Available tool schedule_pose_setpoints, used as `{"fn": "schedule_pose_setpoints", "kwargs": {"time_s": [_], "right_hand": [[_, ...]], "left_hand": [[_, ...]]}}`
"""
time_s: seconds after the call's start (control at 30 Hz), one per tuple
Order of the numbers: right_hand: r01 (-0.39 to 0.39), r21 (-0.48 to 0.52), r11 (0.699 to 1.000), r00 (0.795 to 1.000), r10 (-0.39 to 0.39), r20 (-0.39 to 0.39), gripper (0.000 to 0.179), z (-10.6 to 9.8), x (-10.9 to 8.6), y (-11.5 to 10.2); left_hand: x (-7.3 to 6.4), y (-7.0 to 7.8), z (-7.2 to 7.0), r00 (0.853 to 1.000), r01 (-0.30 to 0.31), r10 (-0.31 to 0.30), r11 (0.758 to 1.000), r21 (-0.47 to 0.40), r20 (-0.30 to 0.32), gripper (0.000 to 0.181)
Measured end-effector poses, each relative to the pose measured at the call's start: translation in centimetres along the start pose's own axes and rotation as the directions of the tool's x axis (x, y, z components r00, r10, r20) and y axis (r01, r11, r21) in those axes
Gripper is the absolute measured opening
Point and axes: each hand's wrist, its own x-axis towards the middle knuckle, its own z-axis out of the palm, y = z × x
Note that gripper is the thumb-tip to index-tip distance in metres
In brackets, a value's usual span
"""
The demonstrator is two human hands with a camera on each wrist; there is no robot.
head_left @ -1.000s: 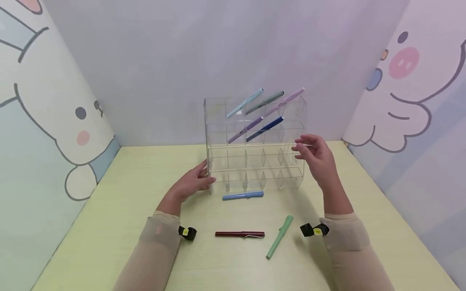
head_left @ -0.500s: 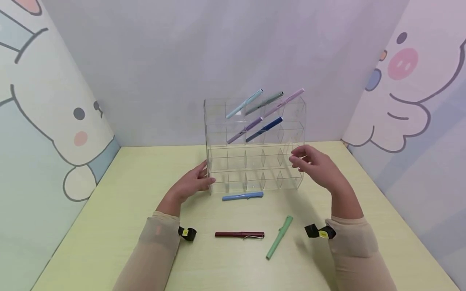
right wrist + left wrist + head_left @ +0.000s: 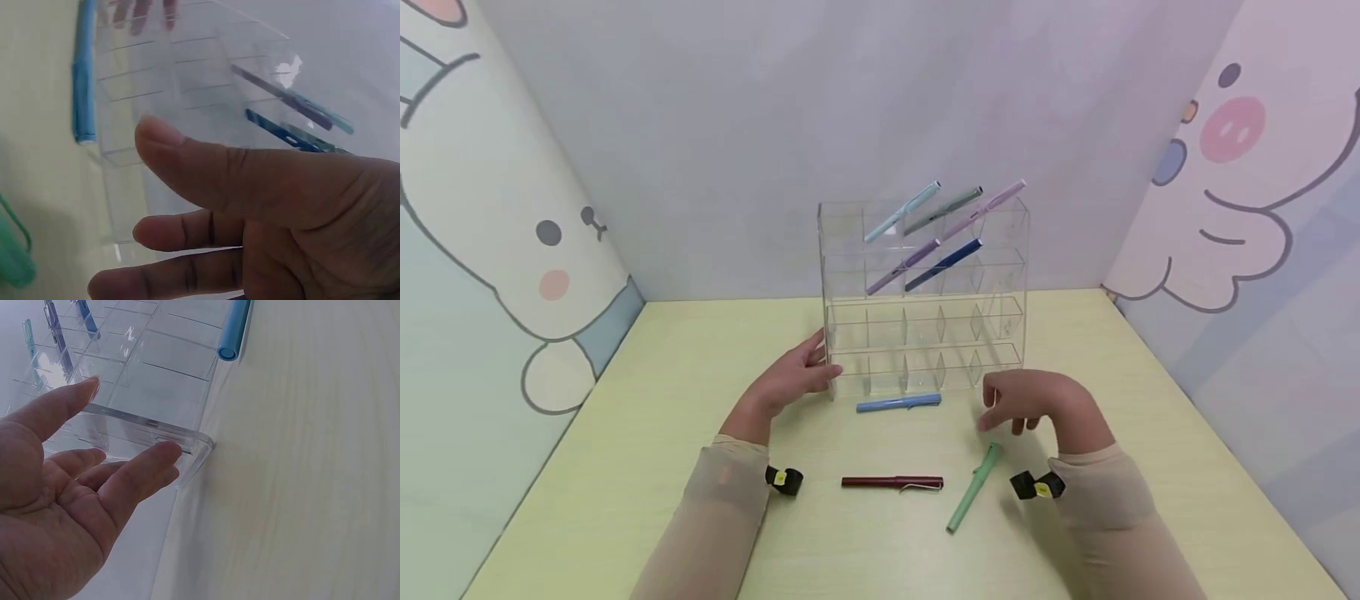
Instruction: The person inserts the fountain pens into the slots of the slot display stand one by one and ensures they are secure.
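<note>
My left hand (image 3: 793, 375) is at the left side of a clear acrylic pen rack (image 3: 923, 310). Its loosely extended fingers lie along the outer side panel, with the thumb by the front edge. Bent at the wrist, my right hand (image 3: 1026, 398) hovers near the rack's lower right corner, holding nothing, thumb and fingers apart. Just below it on the table is a green pen (image 3: 974, 487), also partly seen as a green pen (image 3: 14, 250) in the right wrist view. A blue pen (image 3: 898, 403) lies along the rack's front, and a dark red pen (image 3: 892, 482) lies nearer.
In the rack's upper tiers lean a light blue pen (image 3: 902, 212), a grey-green pen (image 3: 943, 211), a pink pen (image 3: 983, 210), a purple pen (image 3: 903, 267) and a dark blue pen (image 3: 943, 265). Behind the pale table (image 3: 715, 333) stands a light wall (image 3: 737, 150).
My right hand has come down from the rack's right side toward the table, near the green pen's top end. The left hand, the rack and the pens stay put.
</note>
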Motion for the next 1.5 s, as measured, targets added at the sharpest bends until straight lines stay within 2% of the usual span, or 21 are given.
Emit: {"fn": "schedule_pose_setpoints", "kwargs": {"time_s": [0.1, 0.2, 0.37, 0.47, 0.77, 1.03, 1.27, 1.37, 1.5], "right_hand": [[-0.072, -0.037, 0.997, 0.997, 0.073, 0.011, 0.035, 1.2, 0.9, -0.2], [-0.095, -0.066, 0.993, 0.995, 0.096, 0.009, 0.033, 2.2, 1.5, -0.5], [-0.073, -0.086, 0.994, 0.997, 0.076, 0.021, 0.021, 3.0, 1.9, -1.2], [-0.055, -0.091, 0.994, 0.998, 0.057, 0.020, 0.020, 3.1, 2.0, -1.5], [0.055, -0.046, 0.997, 0.998, -0.054, 0.032, 0.020, 2.5, 2.5, -1.2], [0.165, -0.021, 0.986, 0.986, -0.165, 0.003, 0.021, 1.2, 2.4, -0.5], [0.180, 0.074, 0.981, 0.983, -0.177, -0.041, 0.024, 0.4, 1.7, -0.3], [0.230, 0.115, 0.966, 0.973, -0.226, -0.047, 0.022, 0.1, 1.5, -0.1], [0.318, 0.126, 0.940, 0.948, -0.312, -0.070, 0.019, -0.5, 1.1, 0.2]], "left_hand": [[0.0, 0.1, 0.0, 1.000, 0.001, -0.001, 1.000, 0.000, 0.003, 0.087], [0.0, 0.2, 0.0, 1.000, 0.000, 0.000, 1.000, 0.002, 0.004, 0.088], [0.1, 0.4, 0.1, 1.000, 0.002, -0.002, 1.000, -0.003, 0.001, 0.086], [0.1, 0.5, 0.1, 1.000, 0.009, -0.009, 1.000, -0.009, -0.003, 0.085], [0.1, 0.4, 0.0, 1.000, 0.017, -0.017, 1.000, -0.011, 0.002, 0.085], [0.2, 0.2, 0.0, 1.000, 0.014, -0.014, 1.000, -0.016, 0.005, 0.085], [0.1, 0.1, -0.1, 1.000, 0.011, -0.011, 1.000, -0.003, 0.007, 0.090], [0.1, 0.0, -0.1, 1.000, 0.008, -0.008, 1.000, 0.004, 0.007, 0.090], [0.1, -0.1, -0.1, 1.000, 0.002, -0.002, 1.000, 0.008, 0.008, 0.087]]}}
